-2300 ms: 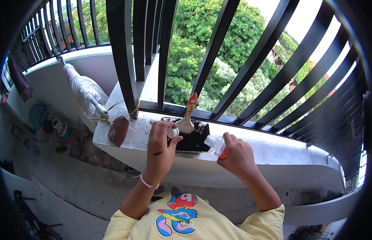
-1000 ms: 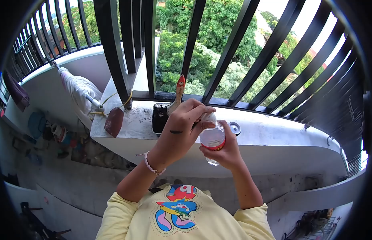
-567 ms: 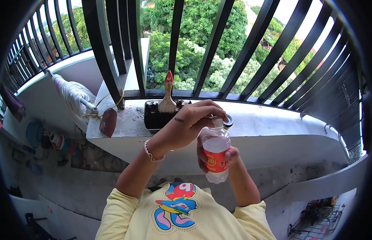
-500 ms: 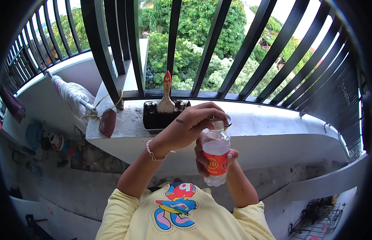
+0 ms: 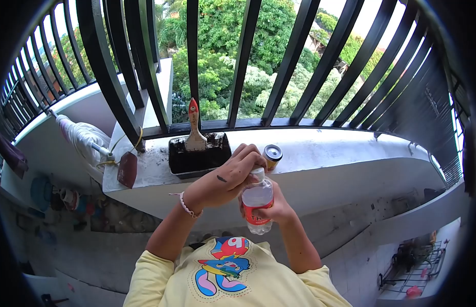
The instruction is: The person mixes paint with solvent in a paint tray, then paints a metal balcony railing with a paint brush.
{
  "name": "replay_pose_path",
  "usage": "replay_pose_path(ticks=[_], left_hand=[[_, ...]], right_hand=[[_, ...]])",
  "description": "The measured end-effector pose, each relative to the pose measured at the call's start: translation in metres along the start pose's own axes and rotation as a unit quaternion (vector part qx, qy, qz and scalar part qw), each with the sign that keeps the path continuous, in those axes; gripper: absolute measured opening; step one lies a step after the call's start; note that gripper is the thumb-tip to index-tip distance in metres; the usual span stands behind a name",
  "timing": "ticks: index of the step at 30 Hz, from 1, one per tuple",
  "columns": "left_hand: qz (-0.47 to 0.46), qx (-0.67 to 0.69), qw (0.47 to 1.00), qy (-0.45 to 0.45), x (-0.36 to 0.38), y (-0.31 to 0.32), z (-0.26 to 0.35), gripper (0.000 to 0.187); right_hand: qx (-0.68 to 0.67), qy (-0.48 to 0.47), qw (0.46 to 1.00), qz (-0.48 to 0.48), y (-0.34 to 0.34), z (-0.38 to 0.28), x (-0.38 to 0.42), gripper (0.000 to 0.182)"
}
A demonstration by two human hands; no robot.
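Observation:
My right hand (image 5: 280,205) is wrapped around a clear plastic bottle (image 5: 258,195) with a red label and clear liquid inside. The bottle stands nearly upright in front of my chest. On its top, the fingers of my left hand (image 5: 225,179) close round the whitish cap (image 5: 257,174). A dark smudge marks the back of that hand, and a braided bracelet (image 5: 187,205) circles the wrist. Just beyond the bottle, a small can (image 5: 272,156) sits on the white ledge (image 5: 319,151).
On the ledge a black-smeared tray (image 5: 199,162) holds dark paint, with a red-tipped brush (image 5: 195,128) standing in it. Left of it lies a dark red scraper-like piece (image 5: 127,170). Black railing bars (image 5: 241,66) rise behind; a mop (image 5: 82,135) leans at left.
The bottle has turned in my right hand, so its label faces another way, and both hands sit slightly lower and further left. The can, mostly hidden before, now shows. The whole view has shifted.

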State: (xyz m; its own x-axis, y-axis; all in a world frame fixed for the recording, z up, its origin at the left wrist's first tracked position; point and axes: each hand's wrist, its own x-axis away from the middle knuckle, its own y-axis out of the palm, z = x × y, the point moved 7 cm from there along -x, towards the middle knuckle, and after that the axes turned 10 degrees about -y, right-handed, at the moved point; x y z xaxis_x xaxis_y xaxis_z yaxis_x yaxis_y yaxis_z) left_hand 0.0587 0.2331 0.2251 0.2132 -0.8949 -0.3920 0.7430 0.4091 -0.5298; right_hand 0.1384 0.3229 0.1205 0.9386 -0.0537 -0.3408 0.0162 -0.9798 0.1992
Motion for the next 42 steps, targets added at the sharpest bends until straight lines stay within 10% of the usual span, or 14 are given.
replay_pose_path(ticks=[2, 4, 7, 11, 13, 18, 23, 27, 34, 42], left_hand=[[0.014, -0.041, 0.999, -0.024, 0.001, 0.002, -0.003, 0.019], [0.092, -0.155, 0.981, -0.075, 0.002, 0.0, -0.01, 0.021], [0.129, -0.186, 0.966, -0.121, 0.001, 0.008, -0.011, 0.024], [0.098, -0.16, 0.981, -0.047, -0.005, 0.009, -0.008, 0.022], [0.008, 0.04, 0.999, -0.023, -0.01, 0.012, -0.003, 0.019], [-0.042, 0.075, 0.996, 0.013, -0.01, 0.028, 0.002, 0.021], [-0.044, 0.044, 0.998, 0.009, -0.008, 0.032, 0.001, 0.034], [0.04, -0.069, 0.996, -0.031, 0.011, 0.008, -0.006, 0.072], [0.392, -0.242, 0.873, -0.16, 0.128, -0.073, -0.09, 0.092], [0.313, -0.094, 0.915, -0.236, 0.157, -0.078, -0.157, 0.126]], right_hand=[[0.245, -0.055, 0.966, 0.064, -0.004, -0.023, -0.006, 0.064], [0.582, -0.089, 0.793, 0.154, -0.001, -0.051, -0.002, 0.071], [0.666, -0.099, 0.718, 0.177, 0.001, -0.062, 0.0, 0.071], [0.574, -0.089, 0.804, 0.128, -0.016, -0.058, 0.004, 0.069], [0.095, 0.001, 0.995, 0.016, -0.018, -0.028, 0.003, 0.069], [-0.352, 0.151, 0.914, -0.131, 0.005, 0.001, 0.027, 0.073], [-0.274, 0.12, 0.942, -0.155, -0.01, -0.005, 0.024, 0.073], [-0.017, -0.066, 0.988, 0.136, -0.072, -0.074, 0.005, 0.078], [0.414, -0.124, 0.799, 0.418, -0.22, -0.072, 0.022, 0.077], [0.323, -0.108, 0.828, 0.445, -0.245, -0.027, 0.01, 0.091]])
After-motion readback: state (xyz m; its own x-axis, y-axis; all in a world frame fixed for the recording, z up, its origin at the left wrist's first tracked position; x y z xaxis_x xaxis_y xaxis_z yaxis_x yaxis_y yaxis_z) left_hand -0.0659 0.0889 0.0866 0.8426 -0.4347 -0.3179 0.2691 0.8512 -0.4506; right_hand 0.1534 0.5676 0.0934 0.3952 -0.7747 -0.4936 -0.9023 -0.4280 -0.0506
